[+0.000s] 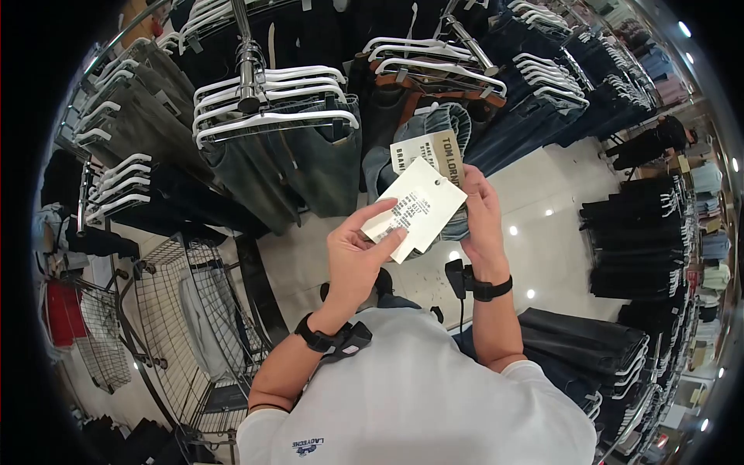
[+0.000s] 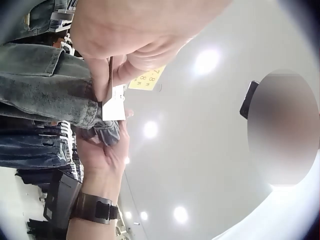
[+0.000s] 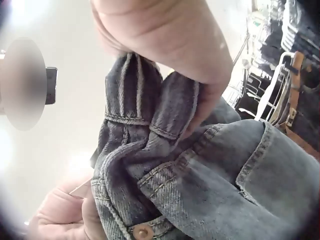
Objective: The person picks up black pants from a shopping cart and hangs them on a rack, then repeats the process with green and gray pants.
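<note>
In the head view my left hand [image 1: 358, 252] pinches a white printed tag [image 1: 422, 203] between thumb and fingers. A second, brown-and-white label [image 1: 449, 155] stands behind it. My right hand [image 1: 484, 221] grips the grey-blue jeans [image 1: 443, 124] beside the tags. The right wrist view shows the bunched elastic waistband [image 3: 132, 90] held in my right hand [image 3: 175, 40], with a copper button [image 3: 143, 231] below. From the left wrist, my left hand [image 2: 135, 35] holds the tag [image 2: 114, 107] edge-on, close to the jeans [image 2: 50, 90].
Racks of trousers on white hangers [image 1: 279, 120] stand ahead and to both sides. A wire shopping cart [image 1: 167, 310] with light clothing is at the left. Folded dark trousers [image 1: 581, 341] hang near my right elbow. A person in black [image 1: 655, 143] is far right.
</note>
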The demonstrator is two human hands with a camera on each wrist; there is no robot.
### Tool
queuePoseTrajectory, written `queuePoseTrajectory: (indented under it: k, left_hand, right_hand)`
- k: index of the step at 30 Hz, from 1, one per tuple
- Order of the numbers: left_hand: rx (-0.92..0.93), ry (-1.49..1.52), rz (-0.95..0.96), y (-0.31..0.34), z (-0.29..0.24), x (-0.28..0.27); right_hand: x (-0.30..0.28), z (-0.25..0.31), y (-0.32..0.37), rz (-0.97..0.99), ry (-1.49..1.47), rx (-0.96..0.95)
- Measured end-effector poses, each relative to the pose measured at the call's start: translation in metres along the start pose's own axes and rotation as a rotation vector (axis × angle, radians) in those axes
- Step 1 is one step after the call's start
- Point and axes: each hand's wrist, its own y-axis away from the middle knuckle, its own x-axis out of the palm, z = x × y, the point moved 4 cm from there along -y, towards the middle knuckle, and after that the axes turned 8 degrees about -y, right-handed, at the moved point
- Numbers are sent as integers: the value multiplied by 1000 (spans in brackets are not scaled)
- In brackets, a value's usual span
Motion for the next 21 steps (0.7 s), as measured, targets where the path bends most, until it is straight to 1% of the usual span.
queuePoseTrajectory:
  k: [2, 3, 6, 9, 12, 13, 16, 18, 21]
  left_hand:
    - [0, 55, -3, 0, -1, 3]
    - [0, 83, -5, 1, -1, 3]
    - [-41, -69, 20, 2, 2, 1]
    - [146, 166, -1, 5, -13, 11]
    - [-98, 240, 176, 3, 4, -7]
    - [-147, 244, 204, 2, 8, -9]
    - [-129, 190, 333, 2, 17, -15]
    - [-89, 207, 355, 3, 17, -15]
    - [14, 225, 410, 4, 24, -15]
  right_hand:
    - [1, 3, 3, 23, -83, 4]
    - [0, 4, 4, 20, -40, 4]
    - [-1, 7, 5, 3, 49, 6]
    - [5, 13, 8, -28, 35, 14]
    - [2, 18, 8, -30, 1, 34]
    - [0, 20, 8, -17, 13, 46]
    - [2, 21, 10, 8, -18, 100]
    - [5, 17, 10, 26, -71, 147]
    - [7, 0, 9, 42, -174, 279]
